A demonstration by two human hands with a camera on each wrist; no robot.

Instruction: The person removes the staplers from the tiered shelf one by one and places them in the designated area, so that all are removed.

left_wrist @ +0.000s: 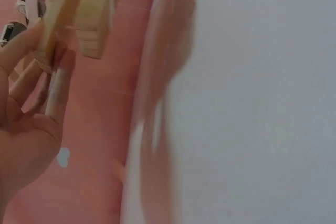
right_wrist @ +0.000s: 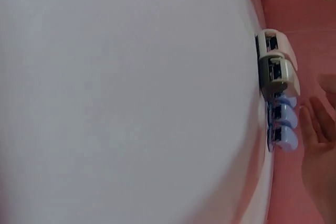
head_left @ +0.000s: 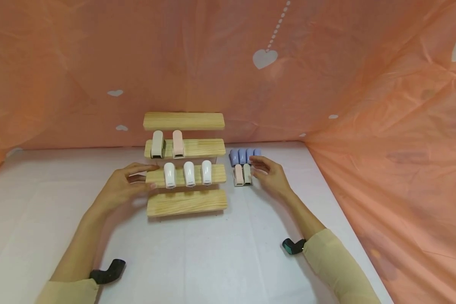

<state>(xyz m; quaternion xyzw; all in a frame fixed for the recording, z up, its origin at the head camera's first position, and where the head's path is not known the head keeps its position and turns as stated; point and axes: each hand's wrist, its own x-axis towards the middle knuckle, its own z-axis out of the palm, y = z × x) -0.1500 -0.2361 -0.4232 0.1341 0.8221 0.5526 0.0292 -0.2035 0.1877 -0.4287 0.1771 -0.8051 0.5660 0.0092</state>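
Note:
My left hand (head_left: 123,183) grips the left end of a wooden tiered rack (head_left: 187,202) at its second-lowest board, its fingers at the board's back and front edges. The left wrist view shows these fingers around the board end (left_wrist: 47,51). Three white staplers (head_left: 189,174) stand on that board. One tier higher are a grey-green stapler (head_left: 157,143) and a pink stapler (head_left: 177,143). My right hand (head_left: 271,175), fingers loosely bent, hovers beside several blue staplers (head_left: 242,156), a second pink stapler (head_left: 239,174) and a second grey-green stapler (right_wrist: 283,77). Nothing shows in its grasp.
The rack's top board (head_left: 184,121) stands near the orange cloth backdrop (head_left: 213,67), which has pale hearts. More orange cloth (head_left: 403,147) hangs along the right side. A white cloth (head_left: 197,257) covers the tabletop.

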